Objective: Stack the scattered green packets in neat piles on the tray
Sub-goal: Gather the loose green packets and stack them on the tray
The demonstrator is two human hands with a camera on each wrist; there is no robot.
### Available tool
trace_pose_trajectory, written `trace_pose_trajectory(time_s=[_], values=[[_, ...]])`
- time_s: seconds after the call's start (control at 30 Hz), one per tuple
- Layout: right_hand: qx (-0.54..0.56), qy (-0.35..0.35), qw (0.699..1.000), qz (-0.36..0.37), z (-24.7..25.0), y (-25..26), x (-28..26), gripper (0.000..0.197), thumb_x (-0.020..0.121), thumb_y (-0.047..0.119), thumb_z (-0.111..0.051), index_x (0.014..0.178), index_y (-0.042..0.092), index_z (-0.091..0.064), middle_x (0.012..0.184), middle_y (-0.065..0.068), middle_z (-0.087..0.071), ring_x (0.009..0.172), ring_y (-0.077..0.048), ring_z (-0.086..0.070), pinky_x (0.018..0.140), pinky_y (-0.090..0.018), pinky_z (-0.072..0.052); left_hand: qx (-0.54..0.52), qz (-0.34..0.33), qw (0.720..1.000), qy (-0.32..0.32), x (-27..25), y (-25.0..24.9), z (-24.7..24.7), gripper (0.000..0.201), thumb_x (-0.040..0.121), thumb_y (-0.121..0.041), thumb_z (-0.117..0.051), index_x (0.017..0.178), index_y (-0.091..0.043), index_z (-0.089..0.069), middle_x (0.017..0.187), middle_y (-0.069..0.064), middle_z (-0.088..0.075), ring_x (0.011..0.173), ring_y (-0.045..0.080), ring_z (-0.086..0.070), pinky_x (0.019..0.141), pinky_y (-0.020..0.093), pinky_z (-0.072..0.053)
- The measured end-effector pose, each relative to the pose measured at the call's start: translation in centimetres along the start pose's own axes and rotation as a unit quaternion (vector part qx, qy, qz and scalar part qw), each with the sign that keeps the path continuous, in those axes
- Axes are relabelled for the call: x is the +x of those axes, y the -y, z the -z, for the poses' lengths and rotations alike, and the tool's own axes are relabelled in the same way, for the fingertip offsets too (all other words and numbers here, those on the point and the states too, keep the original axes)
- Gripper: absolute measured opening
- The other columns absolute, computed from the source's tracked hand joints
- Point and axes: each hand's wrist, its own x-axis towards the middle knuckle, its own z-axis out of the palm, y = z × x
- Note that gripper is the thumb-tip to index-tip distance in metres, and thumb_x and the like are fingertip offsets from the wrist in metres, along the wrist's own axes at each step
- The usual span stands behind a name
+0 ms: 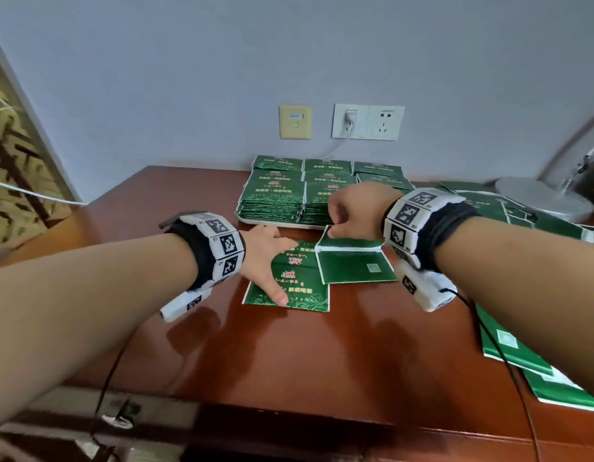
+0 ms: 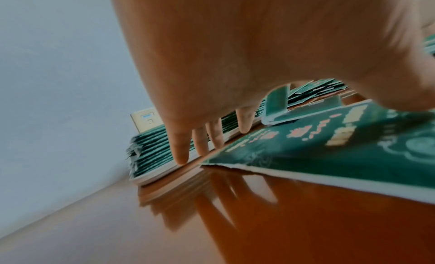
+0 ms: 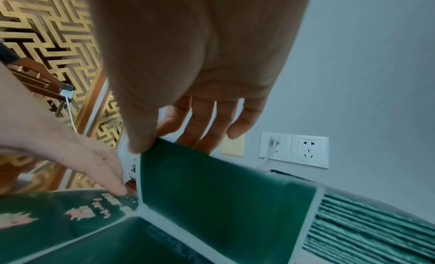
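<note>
Thumb and fingers of the right hand (image 1: 350, 211) pinched the far edge of a plain green packet (image 1: 355, 266), lifting it, probably to carry it to the tray (image 1: 255, 221) just behind. The left hand (image 1: 267, 258), spread flat, pressed the printed packet (image 1: 299, 288) against the table (image 1: 289, 361), perhaps so it would not slide.

Left hand (image 2: 259, 54): palm fills upper frame, fingers (image 2: 180, 147) straight, pointing down toward the table.
Glossy reddish-brown wooden table (image 2: 282, 230): mirrors the fingers.
Flat green printed packet (image 2: 329, 152): lies under the hand, white-edged, blurred lettering.
Stack of green packets (image 2: 153, 152): behind the fingers, on a white flat tray (image 2: 150, 178).
Beige wall plate (image 2: 147, 119): above the stack.
Fingertip contact: cannot tell.
</note>
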Motion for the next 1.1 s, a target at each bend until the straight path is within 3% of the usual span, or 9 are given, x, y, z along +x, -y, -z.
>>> trace_pose_trajectory(time_s=[0.17,0.27,0.43,0.57,0.67,0.8,0.87,0.93,1.1], values=[[0.017,0.108,0.994,-0.009,-1.1,0.7,-0.6,0.035,0.082,0.056,-0.062,0.091,0.022,-0.064,0.084,0.008,-0.064,0.080,-0.012,-0.059,0.066,-0.026,-0.043,0.006,0.012,1.000,0.021,0.5,-0.3,-0.8,0.132,0.054,-0.073,-0.075,0.152,-0.029,0.002,0.155,-0.001,-0.011,0.141,0.023,-0.018,0.113,0.042,-0.028],[-0.031,0.103,0.993,-0.041,-2.1,0.1,-0.5,0.042,0.085,0.056,-0.057,0.105,0.020,-0.060,0.099,0.003,-0.064,0.089,-0.017,-0.060,0.075,-0.030,-0.047,0.024,0.011,1.000,0.012,0.7,-0.2,-0.5,0.130,0.053,-0.073,-0.075,0.153,-0.026,-0.005,0.147,0.000,-0.020,0.135,0.022,-0.024,0.111,0.042,-0.032],[-0.050,0.159,0.983,-0.083,-3.4,-0.4,-0.4,0.094,0.070,0.063,-0.070,0.143,0.016,-0.035,0.135,-0.005,-0.049,0.120,-0.025,-0.051,0.097,-0.037,-0.045,0.051,0.006,0.999,-0.008,0.6,0.3,0.3,0.120,0.052,-0.072,-0.076,0.149,-0.023,-0.025,0.131,-0.004,-0.037,0.121,0.017,-0.039,0.103,0.038,-0.040],[-0.060,0.181,0.978,-0.088,-4.1,-0.3,0.3,0.099,0.062,0.067,-0.073,0.139,0.014,-0.039,0.127,-0.005,-0.055,0.113,-0.026,-0.054,0.095,-0.041,-0.047,0.088,0.016,0.996,-0.023,0.2,0.9,1.2,0.090,0.057,-0.065,-0.079,0.129,-0.023,-0.046,0.117,-0.007,-0.051,0.104,0.015,-0.052,0.082,0.028,-0.044],[-0.059,0.182,0.977,-0.096,-4.0,0.0,0.5,0.093,0.059,0.067,-0.074,0.132,0.016,-0.045,0.113,-0.004,-0.057,0.103,-0.024,-0.056,0.089,-0.040,-0.050,0.079,0.020,0.996,-0.034,0.1,1.7,1.7,0.054,0.065,-0.052,-0.080,0.101,-0.024,-0.050,0.094,-0.009,-0.054,0.088,0.014,-0.054,0.079,0.030,-0.049],[-0.035,0.187,0.975,-0.113,-4.2,0.1,0.4,0.081,0.058,0.055,-0.082,0.120,0.020,-0.043,0.112,-0.001,-0.052,0.097,-0.020,-0.055,0.086,-0.037,-0.050,-0.003,0.019,0.997,-0.071,-0.2,3.5,2.9,0.028,0.074,-0.035,-0.079,0.092,-0.018,-0.064,0.078,-0.014,-0.057,0.077,0.013,-0.056,0.068,0.024,-0.043],[-0.017,0.192,0.974,-0.115,-4.1,0.3,0.5,0.086,0.059,0.050,-0.083,0.125,0.018,-0.040,0.118,-0.001,-0.052,0.099,-0.020,-0.055,0.087,-0.037,-0.050,-0.036,0.022,0.997,-0.069,-0.4,4.0,3.5,0.048,0.075,-0.035,-0.078,0.115,-0.012,-0.065,0.097,-0.007,-0.063,0.084,0.012,-0.056,0.075,0.022,-0.042],[-0.023,0.202,0.972,-0.114,-3.9,0.5,0.7,0.095,0.059,0.052,-0.083,0.133,0.015,-0.037,0.123,-0.002,-0.053,0.106,-0.023,-0.056,0.091,-0.040,-0.049,-0.030,0.031,0.997,-0.064,-0.3,4.0,3.8,0.068,0.076,-0.040,-0.077,0.132,-0.011,-0.053,0.124,0.002,-0.057,0.104,0.016,-0.054,0.091,0.025,-0.041],[-0.013,0.217,0.968,-0.123,-3.7,0.8,0.7,0.095,0.065,0.046,-0.083,0.139,0.014,-0.032,0.124,-0.005,-0.053,0.107,-0.024,-0.056,0.088,-0.036,-0.049,-0.075,0.051,0.996,-0.005,0.7,2.8,2.1,0.093,0.069,-0.052,-0.079,0.144,-0.022,-0.033,0.126,0.000,-0.053,0.109,0.016,-0.054,0.093,0.027,-0.044]])
